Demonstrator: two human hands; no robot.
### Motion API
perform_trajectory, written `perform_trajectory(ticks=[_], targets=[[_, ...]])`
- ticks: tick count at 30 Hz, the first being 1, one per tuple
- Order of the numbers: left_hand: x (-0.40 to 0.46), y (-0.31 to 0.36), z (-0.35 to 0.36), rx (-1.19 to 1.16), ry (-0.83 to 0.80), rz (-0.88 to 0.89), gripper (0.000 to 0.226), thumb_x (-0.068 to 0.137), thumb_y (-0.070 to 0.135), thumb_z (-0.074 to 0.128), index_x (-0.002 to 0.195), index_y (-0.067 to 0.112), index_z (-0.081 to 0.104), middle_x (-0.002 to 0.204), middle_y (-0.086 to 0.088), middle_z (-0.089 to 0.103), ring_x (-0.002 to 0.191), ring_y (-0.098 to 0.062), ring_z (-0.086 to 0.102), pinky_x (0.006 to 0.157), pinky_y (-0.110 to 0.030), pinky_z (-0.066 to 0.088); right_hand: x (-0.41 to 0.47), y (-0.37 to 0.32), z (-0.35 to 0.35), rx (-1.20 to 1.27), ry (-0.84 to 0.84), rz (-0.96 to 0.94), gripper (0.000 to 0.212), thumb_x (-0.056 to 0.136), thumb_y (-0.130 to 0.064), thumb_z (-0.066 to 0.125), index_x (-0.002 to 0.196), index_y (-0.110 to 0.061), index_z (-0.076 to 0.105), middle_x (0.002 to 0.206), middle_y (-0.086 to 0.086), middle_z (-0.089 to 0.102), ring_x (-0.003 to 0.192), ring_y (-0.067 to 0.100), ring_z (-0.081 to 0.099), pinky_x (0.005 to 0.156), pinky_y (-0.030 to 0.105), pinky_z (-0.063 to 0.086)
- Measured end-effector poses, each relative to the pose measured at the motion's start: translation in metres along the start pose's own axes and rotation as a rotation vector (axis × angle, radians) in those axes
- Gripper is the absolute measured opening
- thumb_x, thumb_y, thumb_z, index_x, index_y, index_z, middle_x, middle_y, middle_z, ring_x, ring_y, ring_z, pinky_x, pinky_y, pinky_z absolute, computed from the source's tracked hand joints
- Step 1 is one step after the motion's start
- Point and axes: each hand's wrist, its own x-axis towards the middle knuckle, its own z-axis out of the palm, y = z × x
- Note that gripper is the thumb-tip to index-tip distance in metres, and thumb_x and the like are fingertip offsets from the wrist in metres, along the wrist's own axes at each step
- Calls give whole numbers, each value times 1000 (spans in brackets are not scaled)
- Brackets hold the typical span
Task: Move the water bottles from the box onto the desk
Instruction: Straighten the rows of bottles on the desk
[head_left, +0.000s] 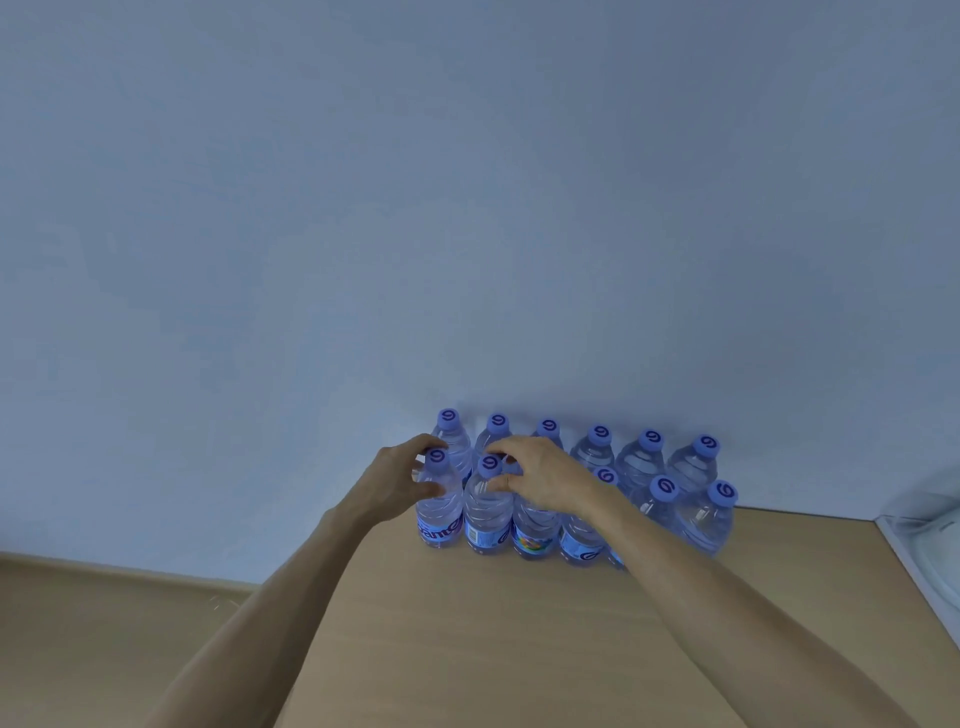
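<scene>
Several clear water bottles with pale purple caps stand upright in two rows on the wooden desk (467, 639), against the wall. My left hand (400, 480) curls round the neck of the front-left bottle (439, 512). My right hand (540, 475) reaches over the front row, its thumb and fingers round the neck of the second front bottle (487, 514). It hides the cap of the third front bottle (535, 535). The box is not in view.
A plain pale wall (467, 208) rises right behind the back row of bottles (649, 457). A white object (930, 540) sits at the desk's right edge. A lower wooden surface (104, 623) lies to the left.
</scene>
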Motion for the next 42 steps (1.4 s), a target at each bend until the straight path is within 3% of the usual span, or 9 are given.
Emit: perform_trajectory(ticks=[5, 12, 16, 21, 27, 30, 34, 38, 42], targets=[[1, 21, 2, 72, 41, 155, 70, 74, 35, 82, 135, 29, 48, 130, 14, 52, 115, -5, 49, 93, -21, 39, -26, 28, -31, 47, 47, 12, 56, 84, -41, 74, 133, -21, 54, 129, -6, 58, 117, 8, 53, 91, 18, 39], [23, 79, 49, 339, 79, 403, 50, 73, 44, 78, 114, 21, 63, 107, 7, 66, 105, -16, 57, 93, -27, 39, -61, 69, -53, -92, 57, 101, 59, 79, -48, 76, 129, -25, 56, 123, -5, 58, 113, 14, 51, 94, 31, 43], [35, 91, 73, 519, 30, 437, 49, 82, 41, 68, 128, 31, 57, 108, 8, 67, 106, -17, 57, 95, -28, 33, -67, 83, -52, -220, 101, 143, 58, 78, -56, 72, 126, -24, 60, 111, -4, 58, 104, 16, 53, 83, 30, 41], [45, 94, 74, 561, 39, 372, 45, 78, 45, 67, 121, 33, 60, 99, 8, 72, 100, -16, 61, 96, -28, 31, -66, 89, -44, -236, 152, 208, 53, 73, -71, 64, 93, -22, 62, 80, -9, 53, 75, 12, 53, 61, 29, 34], [42, 85, 73, 519, 102, 258, 42, 70, 64, 68, 99, 34, 66, 88, 10, 70, 91, -21, 58, 85, -29, 31, -65, 91, -38, -225, 160, 180, 47, 78, -64, 65, 81, -19, 50, 73, -3, 53, 66, 13, 50, 51, 26, 27], [42, 82, 74, 554, 76, 282, 42, 77, 63, 63, 110, 37, 64, 95, 7, 69, 96, -19, 59, 91, -32, 33, -64, 91, -43, -199, 102, 120, 36, 85, -53, 66, 81, -21, 51, 76, -7, 50, 77, 16, 49, 66, 32, 37], [40, 80, 73, 520, 31, 299, 44, 81, 56, 63, 119, 34, 61, 100, 5, 71, 98, -20, 62, 93, -34, 35, -67, 96, -47, -185, 44, 82, 44, 87, -53, 63, 123, -29, 60, 104, -13, 52, 100, 15, 42, 93, 39, 36], [39, 90, 80, 518, 52, 233, 49, 74, 66, 62, 111, 34, 61, 93, 9, 70, 93, -18, 60, 94, -33, 36, -68, 91, -40, -233, 161, 167, 56, 74, -67, 66, 107, -22, 59, 94, -9, 59, 94, 15, 52, 83, 32, 33], [40, 92, 80, 513, 52, 224, 47, 78, 60, 64, 118, 34, 62, 100, 4, 72, 98, -25, 59, 87, -31, 31, -68, 89, -41, -197, 138, 103, 39, 85, -49, 67, 112, -23, 62, 98, -11, 57, 100, 18, 48, 90, 38, 37]])
